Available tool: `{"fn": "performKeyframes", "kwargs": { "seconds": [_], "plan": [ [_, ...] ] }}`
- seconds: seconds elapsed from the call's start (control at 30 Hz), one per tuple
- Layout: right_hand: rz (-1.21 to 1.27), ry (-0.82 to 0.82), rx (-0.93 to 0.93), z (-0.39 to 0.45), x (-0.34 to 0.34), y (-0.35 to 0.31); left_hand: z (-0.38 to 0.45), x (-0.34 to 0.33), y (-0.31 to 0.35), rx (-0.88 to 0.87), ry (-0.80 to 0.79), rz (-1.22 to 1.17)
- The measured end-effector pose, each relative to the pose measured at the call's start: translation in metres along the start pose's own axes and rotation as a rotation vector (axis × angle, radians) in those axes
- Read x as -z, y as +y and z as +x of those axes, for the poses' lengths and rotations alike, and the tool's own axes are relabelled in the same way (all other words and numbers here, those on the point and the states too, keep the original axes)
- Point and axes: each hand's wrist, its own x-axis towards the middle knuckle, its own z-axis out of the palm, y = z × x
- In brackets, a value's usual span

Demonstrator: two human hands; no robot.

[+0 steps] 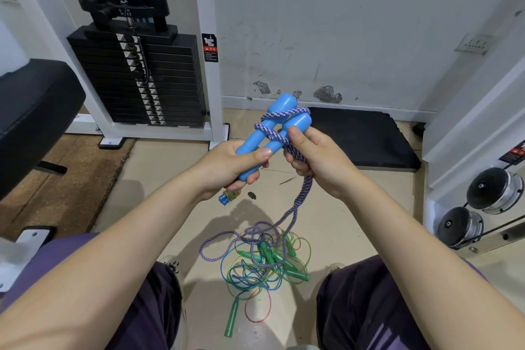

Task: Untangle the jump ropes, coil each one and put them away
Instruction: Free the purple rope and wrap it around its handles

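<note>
1. Two blue handles (272, 129), hard moulded plastic, held side by side above the floor. The left hand (231, 166) is wrapped round their lower ends, thumb across the front. They look rigid and light; the narrow waist is the best place to hold.
2. One purple-and-white braided rope (298, 202), wound in crossing turns round both handles, then running through the right hand (318, 159), which pinches it against a handle with curled fingers. It is soft and limp, and will likely snag rather than slide.
3. One floor tangle (264, 261) between the feet: the braided rope's slack is mixed with thin green, blue and pink cords and green handles (279, 260). The cords look springy and slick; better lifted by the handles.
</note>
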Motion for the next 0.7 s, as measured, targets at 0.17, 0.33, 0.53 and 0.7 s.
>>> {"fn": "performKeyframes", "kwargs": {
  "seconds": [0.17,0.33,0.53,0.7],
  "plan": [
    [-0.202,-0.024,-0.061,0.001,0.005,0.001,0.003,0.005,0.000,0.005,0.155,0.007],
    [-0.324,0.002,-0.092,-0.003,0.008,0.001,0.006,0.019,-0.003,0.104,0.249,0.084],
    [-0.430,-0.012,-0.030,-0.009,0.009,-0.005,0.003,0.012,-0.008,0.238,-0.023,0.469],
    [-0.650,0.042,0.115,-0.008,0.003,-0.004,-0.002,0.003,-0.003,0.307,-0.294,0.581]
  ]
}}
